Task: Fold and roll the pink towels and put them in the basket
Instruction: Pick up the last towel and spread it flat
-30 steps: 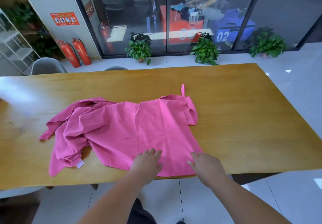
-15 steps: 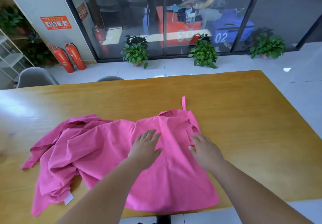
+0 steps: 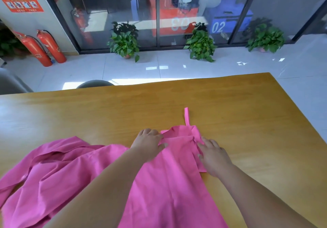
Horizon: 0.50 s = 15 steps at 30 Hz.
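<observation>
A wooden table [image 3: 247,112] stands before a glass wall. Far beyond the hands are potted plants [image 3: 124,41] and two red fire extinguishers [image 3: 51,47]. The pink towel [image 3: 168,183] lies spread under the left hand [image 3: 148,144] and right hand [image 3: 214,155]. Both press flat on it and grasp nothing. A blue box [image 3: 228,24] reads "02".

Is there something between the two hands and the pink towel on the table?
Nothing visible does. The left hand and right hand both rest directly on the pink towel near its far end. No basket is in view, so that path cannot be judged.
</observation>
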### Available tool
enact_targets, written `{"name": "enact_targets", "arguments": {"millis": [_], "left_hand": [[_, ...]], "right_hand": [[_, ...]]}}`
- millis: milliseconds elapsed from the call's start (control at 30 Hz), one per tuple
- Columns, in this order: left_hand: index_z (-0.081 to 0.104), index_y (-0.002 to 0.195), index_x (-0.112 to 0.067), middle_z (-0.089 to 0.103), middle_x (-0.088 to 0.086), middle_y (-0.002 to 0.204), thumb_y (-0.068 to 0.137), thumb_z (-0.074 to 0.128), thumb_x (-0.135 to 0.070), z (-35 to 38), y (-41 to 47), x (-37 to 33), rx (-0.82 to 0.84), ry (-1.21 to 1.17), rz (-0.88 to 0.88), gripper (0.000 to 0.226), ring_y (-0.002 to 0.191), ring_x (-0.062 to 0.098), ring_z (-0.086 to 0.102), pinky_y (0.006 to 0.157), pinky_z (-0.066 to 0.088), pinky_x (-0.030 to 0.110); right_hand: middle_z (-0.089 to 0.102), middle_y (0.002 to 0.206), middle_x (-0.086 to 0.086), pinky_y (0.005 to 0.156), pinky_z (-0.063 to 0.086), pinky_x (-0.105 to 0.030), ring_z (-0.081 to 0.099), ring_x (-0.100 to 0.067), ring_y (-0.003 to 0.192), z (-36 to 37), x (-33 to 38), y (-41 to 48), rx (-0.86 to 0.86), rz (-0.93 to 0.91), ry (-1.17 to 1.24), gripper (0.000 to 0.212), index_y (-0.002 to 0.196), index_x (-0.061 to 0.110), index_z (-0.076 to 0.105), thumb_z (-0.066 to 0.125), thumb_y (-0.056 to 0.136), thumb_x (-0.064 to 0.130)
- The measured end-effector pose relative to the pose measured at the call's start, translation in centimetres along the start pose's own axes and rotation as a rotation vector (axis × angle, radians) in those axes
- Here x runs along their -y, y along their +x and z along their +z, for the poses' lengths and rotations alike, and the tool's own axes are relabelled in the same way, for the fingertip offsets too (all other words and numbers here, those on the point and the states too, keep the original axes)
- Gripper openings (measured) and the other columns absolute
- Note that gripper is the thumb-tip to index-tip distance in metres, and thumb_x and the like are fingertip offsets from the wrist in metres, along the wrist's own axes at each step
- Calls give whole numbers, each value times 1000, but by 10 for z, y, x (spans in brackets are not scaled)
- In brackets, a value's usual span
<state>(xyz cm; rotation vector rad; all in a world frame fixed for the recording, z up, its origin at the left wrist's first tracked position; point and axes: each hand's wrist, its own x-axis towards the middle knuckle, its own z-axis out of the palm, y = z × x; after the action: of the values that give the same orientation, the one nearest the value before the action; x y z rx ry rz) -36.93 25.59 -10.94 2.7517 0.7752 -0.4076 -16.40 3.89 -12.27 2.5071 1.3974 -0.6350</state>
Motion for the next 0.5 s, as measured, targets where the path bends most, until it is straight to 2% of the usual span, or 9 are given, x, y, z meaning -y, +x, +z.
{"name": "enact_targets", "arguments": {"millis": [133, 300, 400, 500], "left_hand": [[57, 146, -26, 54, -4, 151, 105, 37, -68, 2, 16, 9, 54, -24, -29, 62, 140, 25, 45, 119, 33, 42], [56, 143, -24, 51, -7, 151, 106, 37, -66, -14, 32, 28, -30, -131, -119, 59, 134, 24, 50, 113, 39, 42], [50, 150, -23, 46, -6, 157, 110, 38, -52, -41, 47, 40, -130, -159, -156, 51, 136, 27, 49, 111, 41, 44], [47, 154, -21, 45, -6, 158, 112, 37, -34, -76, 68, 53, -306, -202, -177, 44, 133, 29, 50, 107, 43, 44]], "right_hand": [[17, 174, 7, 121, 36, -45, 16, -19, 159, -3, 2, 17, -52, -23, -21, 60, 166, 22, 27, 40, 110, 42], [21, 172, 7, 117, 41, -42, 23, -18, 155, -22, -4, 55, -131, -34, 42, 63, 167, 17, 24, 44, 108, 31], [23, 171, 5, 116, 42, -43, 29, -21, 152, -47, -11, 86, -224, -51, 185, 61, 165, 14, 28, 45, 107, 22], [25, 170, 6, 121, 37, -42, 30, -20, 153, -84, -16, 122, -339, -72, 405, 62, 165, 15, 32, 50, 106, 18]]}}
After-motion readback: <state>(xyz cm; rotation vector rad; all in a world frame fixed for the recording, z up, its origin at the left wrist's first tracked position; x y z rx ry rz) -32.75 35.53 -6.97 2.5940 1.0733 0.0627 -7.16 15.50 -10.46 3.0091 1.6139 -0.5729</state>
